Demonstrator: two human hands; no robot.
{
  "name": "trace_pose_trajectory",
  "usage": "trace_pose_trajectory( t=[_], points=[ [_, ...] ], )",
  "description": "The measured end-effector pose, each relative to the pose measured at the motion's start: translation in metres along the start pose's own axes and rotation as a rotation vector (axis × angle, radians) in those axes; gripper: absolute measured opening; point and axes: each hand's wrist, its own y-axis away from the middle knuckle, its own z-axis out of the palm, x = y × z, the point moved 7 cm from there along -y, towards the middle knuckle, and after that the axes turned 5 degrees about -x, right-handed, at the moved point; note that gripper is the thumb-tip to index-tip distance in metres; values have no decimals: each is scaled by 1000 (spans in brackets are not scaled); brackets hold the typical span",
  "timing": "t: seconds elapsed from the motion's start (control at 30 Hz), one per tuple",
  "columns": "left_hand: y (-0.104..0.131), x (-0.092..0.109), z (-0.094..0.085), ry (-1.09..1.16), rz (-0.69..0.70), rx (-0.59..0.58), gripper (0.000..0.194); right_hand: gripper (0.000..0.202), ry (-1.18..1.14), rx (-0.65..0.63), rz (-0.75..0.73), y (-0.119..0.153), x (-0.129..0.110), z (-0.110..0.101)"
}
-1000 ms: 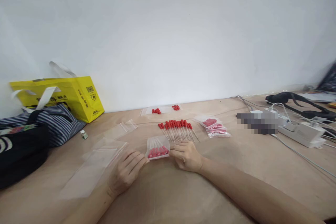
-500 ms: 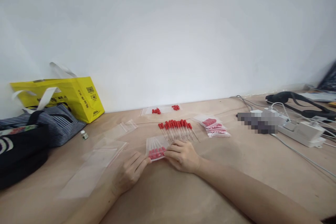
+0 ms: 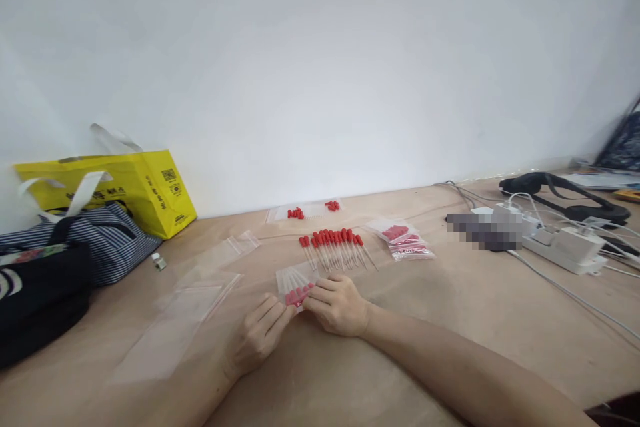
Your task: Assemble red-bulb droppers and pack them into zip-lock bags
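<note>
A clear zip bag [image 3: 295, 276] with several red-bulbed droppers inside lies in front of me, its near edge gripped by both hands. My left hand [image 3: 263, 330] is closed on the near edge at the left. Close beside it, my right hand [image 3: 337, 307] pinches the same edge from the right, its fingers over the red bulbs. Just beyond the bag lies a row of loose droppers [image 3: 337, 250], red bulbs pointing away from me. Filled bags [image 3: 407, 240] of droppers are stacked to the right of that row.
Flat clear bags [image 3: 175, 320] spread at the left. Small red bulbs [image 3: 295, 213] rest on a bag by the wall. A little bottle [image 3: 159, 261], a striped bag [image 3: 120, 240] and a yellow bag [image 3: 165, 193] are at far left; a power strip [image 3: 565, 250] with cables at right.
My left hand has moved right along the bag's near edge, closer to my right hand. My right hand has shifted slightly left and toward me. The view has moved a little.
</note>
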Motion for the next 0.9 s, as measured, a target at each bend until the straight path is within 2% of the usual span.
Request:
trace_pose_trajectory(
  t=[0.13, 0.23, 0.37, 0.47, 0.6, 0.73, 0.83, 0.9],
  points=[
    [1, -4, -7, 105, -39, 28, 12, 14, -113, -129, 181, 8, 20, 5],
    [5, -19, -3, 279, -197, -24, 12, 11, -459, -194, 369, 15, 32, 11],
    [26, -52, 11, 403, -597, -137, 32, 12, -1051, -48, 645, 24, 48, 11],
    [37, -63, 21, 447, -739, -231, 30, 16, -1220, 64, 729, 31, 66, -2],
    [34, -61, 34, 496, -723, -408, 27, 17, -1187, 195, 762, 55, 106, -37],
    [27, -55, 43, 571, -704, -539, 26, 16, -969, 312, 888, 102, 157, -70],
    [26, -53, 48, 611, -720, -577, 25, 18, -798, 322, 988, 134, 194, -79],
    [28, -54, 50, 618, -731, -576, 25, 17, -675, 252, 1031, 144, 213, -74]
  ],
)
